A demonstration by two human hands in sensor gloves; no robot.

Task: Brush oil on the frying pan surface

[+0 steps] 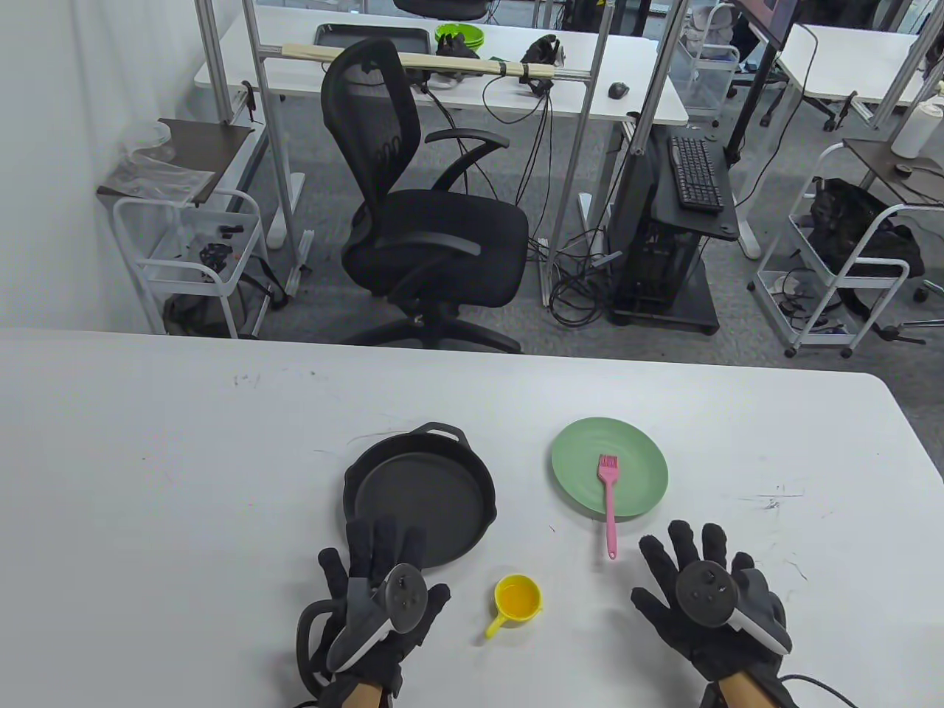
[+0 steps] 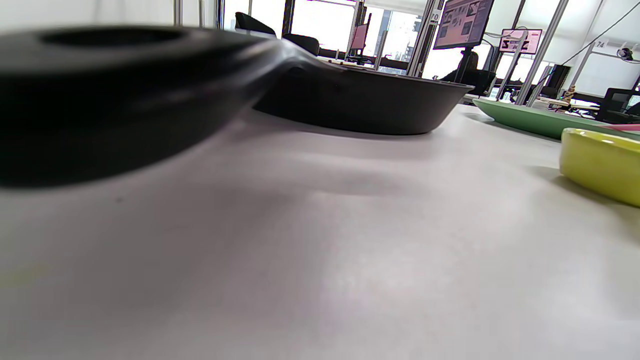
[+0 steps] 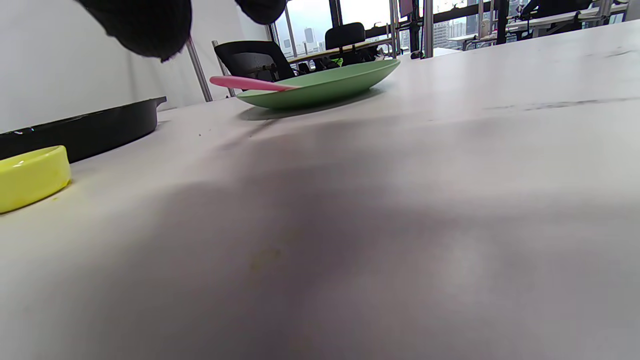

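Pink brush (image 1: 609, 504) lies across the green plate (image 1: 641, 487) (handle overhanging); both hands' fingers (image 1: 383, 542) spread flat, holding nothing, left over the frying pan (image 1: 420, 494).

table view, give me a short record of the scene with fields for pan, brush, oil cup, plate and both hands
pan: black frying pan on the white table, its near edge under the left hand's fingers
brush: pink brush, bristles on the plate, handle end sticking out over the table
oil cup: small yellow cup holding yellow liquid, between the hands
plate: green plate, right of the pan
left hand: left hand with fingers spread, holding nothing
right hand: right hand with fingers spread, holding nothing, near the brush handle
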